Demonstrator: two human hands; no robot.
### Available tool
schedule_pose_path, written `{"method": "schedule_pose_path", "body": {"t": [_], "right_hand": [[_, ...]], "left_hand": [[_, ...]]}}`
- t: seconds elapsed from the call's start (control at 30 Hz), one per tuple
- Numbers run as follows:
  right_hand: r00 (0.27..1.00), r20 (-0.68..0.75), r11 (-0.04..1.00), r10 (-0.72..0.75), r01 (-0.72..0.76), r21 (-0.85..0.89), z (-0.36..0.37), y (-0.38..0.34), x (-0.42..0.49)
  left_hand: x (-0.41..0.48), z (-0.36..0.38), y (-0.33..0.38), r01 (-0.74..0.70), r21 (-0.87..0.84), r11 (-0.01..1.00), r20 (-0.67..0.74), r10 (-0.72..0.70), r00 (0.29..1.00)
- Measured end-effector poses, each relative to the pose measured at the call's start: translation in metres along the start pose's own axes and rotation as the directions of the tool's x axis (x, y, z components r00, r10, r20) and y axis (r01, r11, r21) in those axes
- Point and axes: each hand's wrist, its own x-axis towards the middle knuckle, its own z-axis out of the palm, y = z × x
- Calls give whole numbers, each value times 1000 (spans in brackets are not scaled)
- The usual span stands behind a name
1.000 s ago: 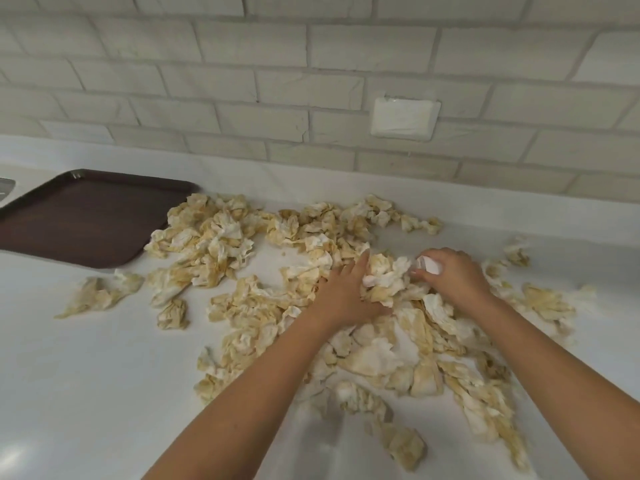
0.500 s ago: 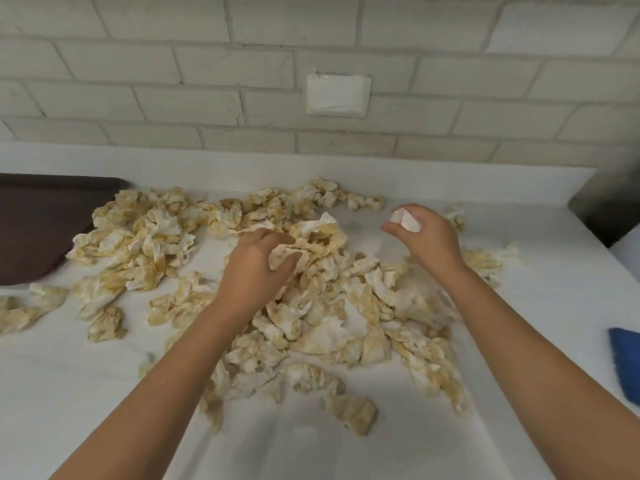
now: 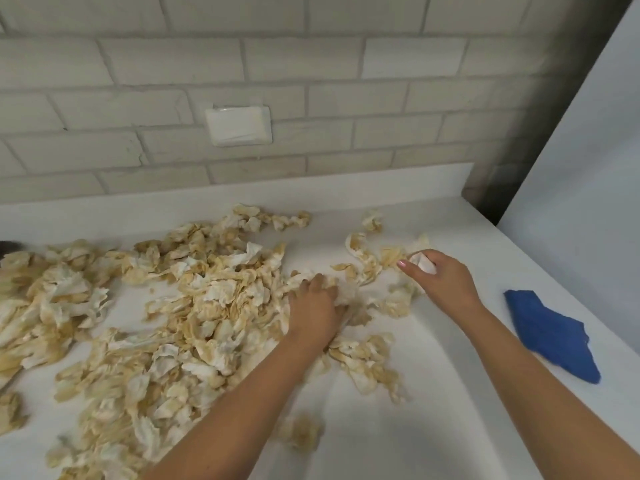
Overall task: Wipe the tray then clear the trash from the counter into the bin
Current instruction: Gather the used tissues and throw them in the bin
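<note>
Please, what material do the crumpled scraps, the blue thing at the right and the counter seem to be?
Crumpled scraps: thin tissue paper, matte, yellow-brown stains; they crease and tear softly. Blue thing: probably a woven or microfibre cloth, matte, limp folds. Counter: smooth white, slightly glossy; stone or laminate, I cannot tell which.

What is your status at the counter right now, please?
Left hand flat on stained tissue pile. Right hand pinching white wad. Blue cloth lies right; bin not visible.
</note>
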Motion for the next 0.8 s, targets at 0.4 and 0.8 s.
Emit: {"method": "schedule_pose_path", "body": {"t": [0.4, 0.8], "right_hand": [[999, 1, 990, 45, -45, 134, -7, 10, -21], [998, 44, 982, 53, -60, 178, 2, 14, -27]], "left_hand": [[-1, -40, -32, -253, -619, 744, -396, -18, 918], [7, 4, -47, -200, -114, 973, -337, 152, 929]]}}
